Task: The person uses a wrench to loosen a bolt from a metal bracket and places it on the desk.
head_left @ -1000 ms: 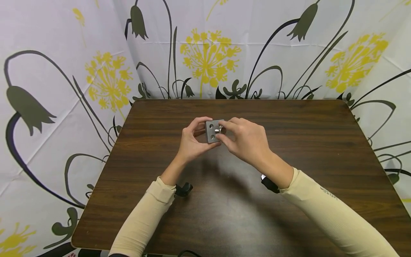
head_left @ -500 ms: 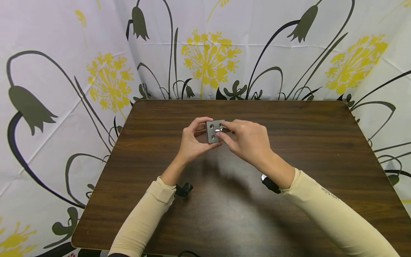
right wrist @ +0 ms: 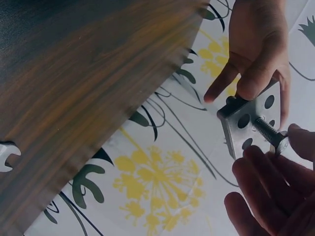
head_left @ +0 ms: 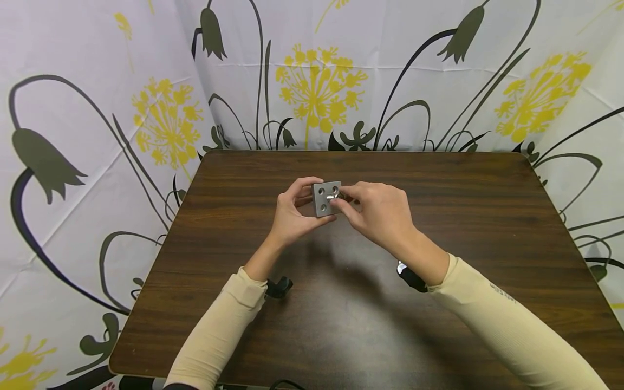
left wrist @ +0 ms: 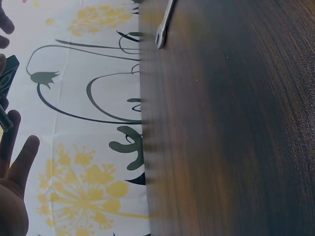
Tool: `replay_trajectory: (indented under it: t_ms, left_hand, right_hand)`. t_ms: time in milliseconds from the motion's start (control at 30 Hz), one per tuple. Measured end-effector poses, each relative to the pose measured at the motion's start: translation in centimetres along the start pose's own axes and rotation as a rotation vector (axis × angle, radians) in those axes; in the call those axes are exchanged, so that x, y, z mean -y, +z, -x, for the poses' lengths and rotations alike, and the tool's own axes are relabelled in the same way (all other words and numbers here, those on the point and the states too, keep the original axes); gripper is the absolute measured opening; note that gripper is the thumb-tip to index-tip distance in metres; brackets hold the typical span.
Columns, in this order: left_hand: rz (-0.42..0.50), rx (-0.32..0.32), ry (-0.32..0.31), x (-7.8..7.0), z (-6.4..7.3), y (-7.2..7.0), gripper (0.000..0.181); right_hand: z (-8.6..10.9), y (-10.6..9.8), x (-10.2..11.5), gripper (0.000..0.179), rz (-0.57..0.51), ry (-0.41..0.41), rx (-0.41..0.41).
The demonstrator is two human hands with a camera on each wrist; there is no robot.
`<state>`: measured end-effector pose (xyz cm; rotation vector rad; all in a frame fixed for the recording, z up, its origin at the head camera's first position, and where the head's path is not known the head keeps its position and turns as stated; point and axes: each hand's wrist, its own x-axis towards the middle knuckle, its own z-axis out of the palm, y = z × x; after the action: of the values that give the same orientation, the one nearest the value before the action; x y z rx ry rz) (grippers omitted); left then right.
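A square grey metal block with several round holes is held up over the table by my left hand, fingers on its top edge and thumb along its bottom edge. A silver bolt stands out of the block's face, its thread visible between block and head in the right wrist view. My right hand pinches the bolt's head between thumb and forefinger. From the left wrist view, only a dark part of the block and some bolt thread show at the left edge.
An open-ended wrench lies on the brown wooden table, seen only in the wrist views. A flower-printed curtain hangs right behind the table. Near the front edge is a dark cable.
My right hand has shifted slightly right along the bolt's head, and its forefinger has drawn back, baring the block's upper right hole. The left hand and block stay almost still.
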<state>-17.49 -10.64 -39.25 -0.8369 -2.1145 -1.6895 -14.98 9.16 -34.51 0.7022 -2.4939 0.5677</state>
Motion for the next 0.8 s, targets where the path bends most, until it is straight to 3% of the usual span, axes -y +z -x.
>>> replay_trajectory:
  t_ms: [100,233,433,533,667,800]
  left_hand:
    - [0.011,0.003,-0.001,0.00,-0.07,0.01,0.065]
    - [0.022,0.002,-0.005,0.01,-0.14,0.04,0.065]
    - [0.008,-0.002,-0.002,0.02,-0.15,0.11,0.065]
    - [0.016,0.002,-0.003,0.03,-0.13,0.13,0.065]
    - [0.019,0.002,-0.006,0.05,-0.08,0.13,0.064]
    - [0.004,-0.006,-0.009,0.05,-0.08,0.12,0.065]
  right_hand:
    - [0.02,0.09,-0.09,0.022,-0.004,-0.032,0.014]
    - [0.13,0.09,-0.09,0.026,-0.004,-0.083,-0.003]
    - [-0.08,0.07,0.11,0.025,-0.007,-0.013,-0.019]
    - [-0.07,0.02,0.15,0.018,-0.008,-0.041,-0.005]
    - [0.10,-0.01,0.16,0.024,-0.006,-0.081,-0.016]
    - [0.08,0.05,0.19,0.029,0.001,-0.009,-0.033]
